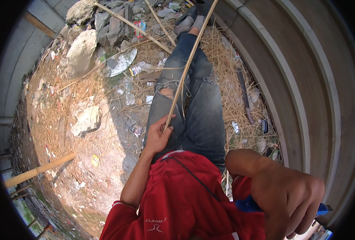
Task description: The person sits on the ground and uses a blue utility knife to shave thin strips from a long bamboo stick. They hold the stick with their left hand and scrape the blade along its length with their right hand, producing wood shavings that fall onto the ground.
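My left hand (158,135) is closed round the near end of a long thin bamboo strip (185,71). The strip slants up and away over my outstretched legs in torn dark jeans (204,110), past my feet. A thin sliver hangs loose near its middle. Close to the camera at the lower right, my right hand (291,200) is curled into a fist round a blue handle (248,204). The handle's other blue end (322,209) sticks out past the fingers; the tool's working part is hidden, so its kind cannot be told.
Corrugated metal sheeting (281,52) curves along my right. Rocks (82,52) and more thin poles (133,28) lie ahead on the left. Straw, paper scraps and litter cover the ground. A thick bamboo pole (41,170) juts in from the left. A dark stick (244,96) lies beside my right leg.
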The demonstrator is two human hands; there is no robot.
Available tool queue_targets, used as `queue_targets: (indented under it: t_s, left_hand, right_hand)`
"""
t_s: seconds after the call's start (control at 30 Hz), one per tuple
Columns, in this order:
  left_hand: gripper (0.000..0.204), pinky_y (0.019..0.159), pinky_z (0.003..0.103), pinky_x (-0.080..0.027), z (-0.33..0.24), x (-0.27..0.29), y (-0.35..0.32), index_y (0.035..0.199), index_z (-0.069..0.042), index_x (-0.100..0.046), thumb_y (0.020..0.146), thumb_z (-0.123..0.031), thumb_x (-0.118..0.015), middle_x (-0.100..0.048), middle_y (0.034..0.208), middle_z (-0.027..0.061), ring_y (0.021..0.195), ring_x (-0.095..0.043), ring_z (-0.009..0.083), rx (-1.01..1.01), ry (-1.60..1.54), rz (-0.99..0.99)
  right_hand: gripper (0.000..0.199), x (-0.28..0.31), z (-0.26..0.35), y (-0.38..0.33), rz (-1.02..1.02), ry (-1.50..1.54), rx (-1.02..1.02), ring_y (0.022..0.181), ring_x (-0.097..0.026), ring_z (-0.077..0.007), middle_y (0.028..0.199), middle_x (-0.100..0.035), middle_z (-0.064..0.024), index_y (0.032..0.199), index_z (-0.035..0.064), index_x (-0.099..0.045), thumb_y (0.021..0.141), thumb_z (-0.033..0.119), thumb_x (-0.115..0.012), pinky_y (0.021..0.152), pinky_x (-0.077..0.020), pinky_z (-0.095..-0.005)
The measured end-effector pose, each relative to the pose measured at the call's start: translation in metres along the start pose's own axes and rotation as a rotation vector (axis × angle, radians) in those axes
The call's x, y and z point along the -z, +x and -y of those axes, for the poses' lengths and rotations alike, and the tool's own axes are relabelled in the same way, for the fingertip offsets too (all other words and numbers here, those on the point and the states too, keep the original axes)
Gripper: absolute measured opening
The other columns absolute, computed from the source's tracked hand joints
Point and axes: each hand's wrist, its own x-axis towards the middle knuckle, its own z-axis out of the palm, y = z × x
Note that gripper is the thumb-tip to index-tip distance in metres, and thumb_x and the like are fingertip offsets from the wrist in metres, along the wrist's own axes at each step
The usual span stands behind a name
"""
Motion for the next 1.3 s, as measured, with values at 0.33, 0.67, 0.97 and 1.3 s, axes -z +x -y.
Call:
queue_targets:
  t_s: [0.33, 0.67, 0.97, 1.3]
  left_hand:
    - [0.046, 0.043, 0.024, -0.029, -0.023, 0.016, -0.005, 0.145, -0.001, -0.054, 0.098, 0.001, -0.053, -0.042, 0.06, -0.0057, 0.047, -0.035, 0.0035, 0.11, -0.259, 0.15]
    - [0.046, 0.044, 0.023, -0.03, -0.032, 0.012, -0.012, 0.144, -0.002, -0.056, 0.098, 0.001, -0.053, -0.043, 0.06, -0.0053, 0.046, -0.036, 0.0039, 0.133, -0.235, 0.178]
    - [0.05, 0.043, 0.024, -0.031, -0.022, 0.02, -0.031, 0.144, 0.001, -0.056, 0.094, 0.003, -0.053, -0.045, 0.058, -0.0047, 0.044, -0.038, 0.0041, 0.119, -0.109, 0.132]
    - [0.05, 0.053, 0.02, -0.033, -0.019, 0.034, -0.059, 0.144, -0.003, -0.058, 0.094, 0.004, -0.056, -0.055, 0.076, -0.0073, 0.06, -0.043, 0.0001, 0.129, 0.01, 0.131]
  right_hand:
    - [0.053, 0.101, -0.015, -0.122, -0.636, -0.958, -1.253, 0.05, -0.046, -0.0171, 0.06, -0.047, -0.0033, 0.088, 0.006, -0.052, 0.098, 0.057, -0.063, 0.053, -0.0491, -0.0353]
    - [0.046, 0.117, -0.029, -0.165, 0.062, -1.742, -1.597, 0.071, -0.066, -0.049, 0.071, -0.066, -0.026, 0.093, -0.0003, -0.064, 0.103, 0.044, -0.056, 0.065, -0.0508, -0.0563]
    - [0.05, 0.12, -0.021, -0.173, 0.225, -1.683, -1.538, 0.065, -0.065, -0.0482, 0.066, -0.064, -0.023, 0.091, 0.0027, -0.066, 0.101, 0.051, -0.058, 0.061, -0.0501, -0.0576]
    - [0.064, 0.276, 0.045, -0.146, -0.285, -2.114, -1.591, 0.092, -0.068, -0.05, 0.088, -0.07, -0.0306, 0.106, -0.0019, -0.07, 0.104, 0.058, -0.047, 0.082, -0.052, -0.0578]
